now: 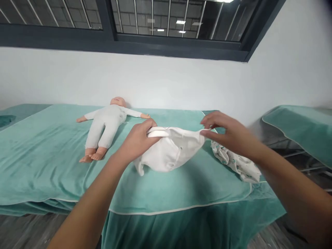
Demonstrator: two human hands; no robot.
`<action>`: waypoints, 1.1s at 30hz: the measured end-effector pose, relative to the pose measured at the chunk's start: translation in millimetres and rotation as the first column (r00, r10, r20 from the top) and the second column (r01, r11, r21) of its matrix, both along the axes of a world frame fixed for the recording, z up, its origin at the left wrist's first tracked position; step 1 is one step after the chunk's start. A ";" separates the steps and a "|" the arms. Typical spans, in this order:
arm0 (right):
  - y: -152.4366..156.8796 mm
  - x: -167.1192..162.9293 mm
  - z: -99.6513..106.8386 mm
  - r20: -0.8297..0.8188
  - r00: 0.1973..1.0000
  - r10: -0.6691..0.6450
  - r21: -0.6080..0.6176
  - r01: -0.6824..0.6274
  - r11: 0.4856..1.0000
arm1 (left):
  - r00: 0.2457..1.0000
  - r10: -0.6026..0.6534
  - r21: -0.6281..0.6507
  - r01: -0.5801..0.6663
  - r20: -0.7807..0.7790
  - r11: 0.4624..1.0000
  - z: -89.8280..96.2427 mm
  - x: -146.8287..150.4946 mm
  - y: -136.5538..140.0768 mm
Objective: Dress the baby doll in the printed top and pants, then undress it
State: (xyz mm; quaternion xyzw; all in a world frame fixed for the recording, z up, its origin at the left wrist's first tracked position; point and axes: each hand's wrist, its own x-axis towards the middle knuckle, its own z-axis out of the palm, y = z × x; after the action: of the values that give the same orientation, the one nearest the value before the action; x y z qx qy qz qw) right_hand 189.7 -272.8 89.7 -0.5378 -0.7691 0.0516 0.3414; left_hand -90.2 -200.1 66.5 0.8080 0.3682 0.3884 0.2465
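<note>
Between my two hands a small white baby garment [166,155] hangs just over the bed, its lower part sagging. My left hand [141,138] is closed on its folded edge, thumb on the near side. At the other end of that edge, my right hand [220,131] pinches a corner between thumb and fingers. The garment's exact kind is hard to make out while it is bunched. A baby doll [106,124] in white clothing lies on its back to the left, arms spread and feet toward me. Beside my right forearm lies a crumpled white patterned cloth [236,162].
A green sheet [46,152] with pale piping covers the bed, which stands against a white wall [168,83]. Above is a dark window frame [181,46] with bars behind it. Another green-covered bed [306,128] stands at the right.
</note>
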 end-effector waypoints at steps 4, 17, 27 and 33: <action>-3.1 -41.4 -11.9 -0.203 0.952 0.229 -0.173 -0.265 0.948 | 0.992 -0.123 0.024 0.123 0.008 0.992 10.1 24.3 -20.1; 30.9 -56.9 -10.5 -0.254 0.967 -0.011 -0.202 -0.042 0.978 | 0.951 -0.304 -0.420 0.251 -0.063 0.872 25.6 10.7 -1.5; 33.0 -60.8 0.1 -0.289 0.956 -0.055 0.011 0.061 0.998 | 0.760 -0.285 -0.552 0.629 0.584 0.548 13.0 26.2 12.5; 24.5 -56.1 3.7 -0.345 0.933 -0.103 0.031 0.121 0.992 | 0.843 -0.097 -0.646 0.473 0.529 0.599 17.1 37.8 3.6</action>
State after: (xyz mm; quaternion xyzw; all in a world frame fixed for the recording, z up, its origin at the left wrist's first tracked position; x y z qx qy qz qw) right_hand 133.6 -248.3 93.4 -0.5546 -0.6670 0.1052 0.4863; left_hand -52.4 -196.5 83.6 0.5692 0.2913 0.3249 0.6969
